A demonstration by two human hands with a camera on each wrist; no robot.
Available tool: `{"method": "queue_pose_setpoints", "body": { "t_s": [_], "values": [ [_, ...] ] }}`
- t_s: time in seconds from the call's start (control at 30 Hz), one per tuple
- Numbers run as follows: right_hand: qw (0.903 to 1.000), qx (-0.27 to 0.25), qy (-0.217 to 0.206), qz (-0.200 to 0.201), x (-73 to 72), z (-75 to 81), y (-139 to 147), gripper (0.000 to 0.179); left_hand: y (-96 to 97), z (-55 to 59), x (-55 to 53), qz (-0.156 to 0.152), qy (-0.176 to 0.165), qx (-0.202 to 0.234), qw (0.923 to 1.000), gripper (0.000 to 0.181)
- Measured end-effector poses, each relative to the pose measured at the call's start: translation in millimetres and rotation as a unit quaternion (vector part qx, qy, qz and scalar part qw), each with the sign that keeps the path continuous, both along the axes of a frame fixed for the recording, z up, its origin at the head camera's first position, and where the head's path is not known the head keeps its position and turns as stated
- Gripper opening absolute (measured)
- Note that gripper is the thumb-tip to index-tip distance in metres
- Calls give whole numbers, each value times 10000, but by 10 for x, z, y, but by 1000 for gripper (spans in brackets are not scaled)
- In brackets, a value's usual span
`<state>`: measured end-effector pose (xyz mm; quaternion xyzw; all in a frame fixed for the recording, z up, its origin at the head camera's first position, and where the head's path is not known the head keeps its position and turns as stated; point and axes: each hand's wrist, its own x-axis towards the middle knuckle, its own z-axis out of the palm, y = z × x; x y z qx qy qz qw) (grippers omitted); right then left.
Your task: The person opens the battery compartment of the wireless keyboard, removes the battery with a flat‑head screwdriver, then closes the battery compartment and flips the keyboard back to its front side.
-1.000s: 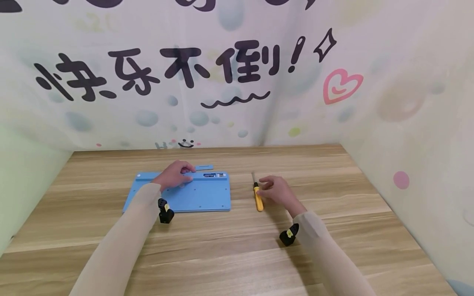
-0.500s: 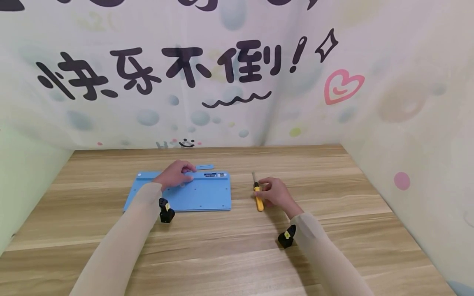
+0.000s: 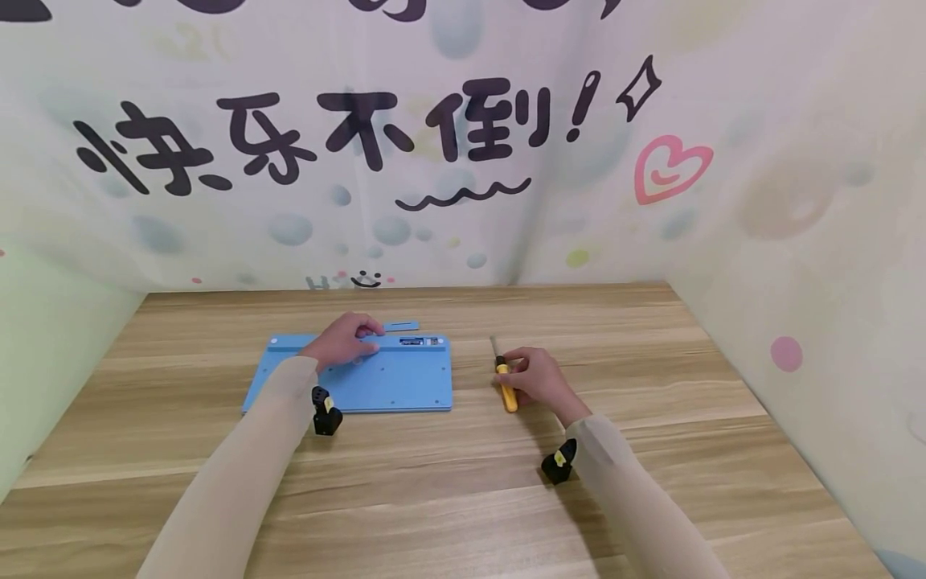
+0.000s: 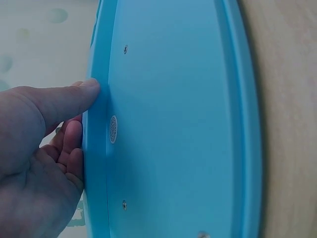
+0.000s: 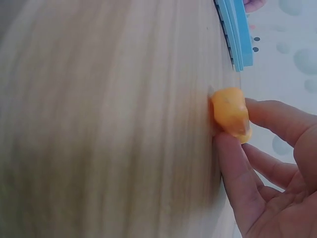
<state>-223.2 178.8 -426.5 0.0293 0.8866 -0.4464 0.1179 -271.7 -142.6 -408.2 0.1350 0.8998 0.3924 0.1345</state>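
A blue keyboard (image 3: 415, 386) lies underside up on the table. Its battery slot (image 3: 412, 342) is uncovered near the far right corner, with a dark battery in it. My left hand (image 3: 338, 341) grips the keyboard's far edge; in the left wrist view the thumb (image 4: 74, 101) lies on top and the fingers curl behind that edge. Just beyond it rests a small blue battery cover (image 3: 402, 326). To the right, my right hand (image 3: 544, 376) pinches the yellow handle of a screwdriver (image 3: 510, 399), whose metal shaft points away from me. In the right wrist view, thumb and fingers hold the handle (image 5: 230, 111).
The wooden table (image 3: 434, 498) carries all of these things. A white printed cloth (image 3: 463, 241) hangs behind its far edge, and another pale wall (image 3: 810, 265) bounds the right side. Black wrist cameras (image 3: 327, 414) sit on both sleeves.
My right hand has closed its thumb and fingers onto the screwdriver's handle, which has tilted very slightly. My left hand and the keyboard have stayed put.
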Motion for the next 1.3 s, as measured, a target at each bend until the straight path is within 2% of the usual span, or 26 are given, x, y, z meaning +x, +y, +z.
{"method": "queue_pose_setpoints", "body": {
  "t_s": [0.87, 1.3],
  "values": [
    [9993, 295, 164, 179, -34, 42, -58, 33, -14, -33, -32, -36, 19, -2, 10000, 24],
    [9921, 715, 775, 675, -103, 167, -25, 33, -10, -10, -3, -37, 65, 25, 10000, 25]
  ]
}}
